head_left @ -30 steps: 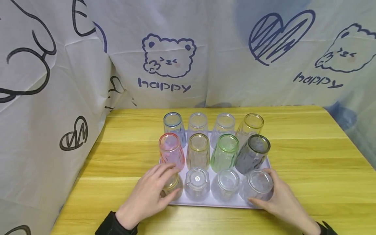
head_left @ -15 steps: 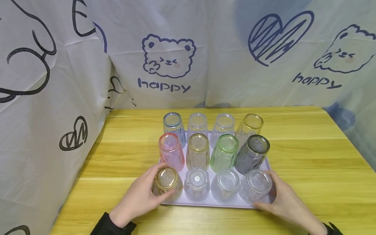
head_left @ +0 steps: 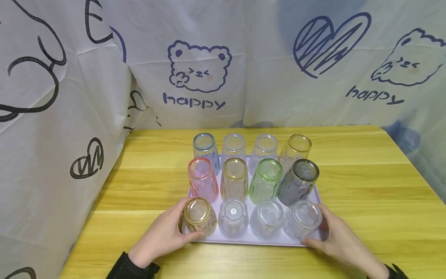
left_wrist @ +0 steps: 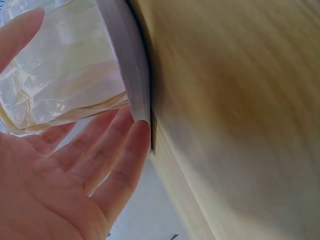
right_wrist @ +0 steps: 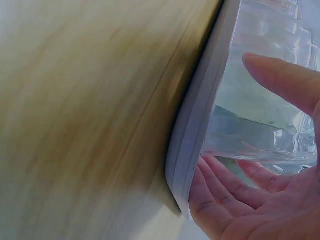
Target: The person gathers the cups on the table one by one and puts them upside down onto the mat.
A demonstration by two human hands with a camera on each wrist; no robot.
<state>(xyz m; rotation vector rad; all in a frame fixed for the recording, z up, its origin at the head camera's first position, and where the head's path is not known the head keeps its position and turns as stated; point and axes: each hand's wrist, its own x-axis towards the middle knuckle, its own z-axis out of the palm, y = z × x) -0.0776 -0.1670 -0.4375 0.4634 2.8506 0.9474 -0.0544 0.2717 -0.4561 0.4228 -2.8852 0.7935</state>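
Note:
A pale lilac tray (head_left: pixel 240 240) lies on the table, carrying three rows of glass tumblers. At its left front corner stands an amber tumbler (head_left: pixel 204 224), with my left hand (head_left: pixel 162 234) around its outer side. In the left wrist view the fingertips (left_wrist: pixel 137 137) touch the tray rim, and the thumb is in front of the tumbler. A clear tumbler (head_left: pixel 301 223) stands at the right front corner beside my right hand (head_left: pixel 343 236). Its fingers (right_wrist: pixel 202 197) meet the tray's side in the right wrist view, while the thumb extends across the tumbler.
Behind the front row are pink (head_left: pixel 203 186), green (head_left: pixel 265 186) and dark grey (head_left: pixel 296 186) tumblers. A blue one (head_left: pixel 205 155) stands at the back left. The wooden table (head_left: pixel 362 170) ends against a printed white cloth (head_left: pixel 258 85) behind and at the left.
My left hand has drawn back left from over the amber tumbler, uncovering its top. The right hand has shifted slightly off the clear tumbler, toward the tray's edge. The tumblers stay put.

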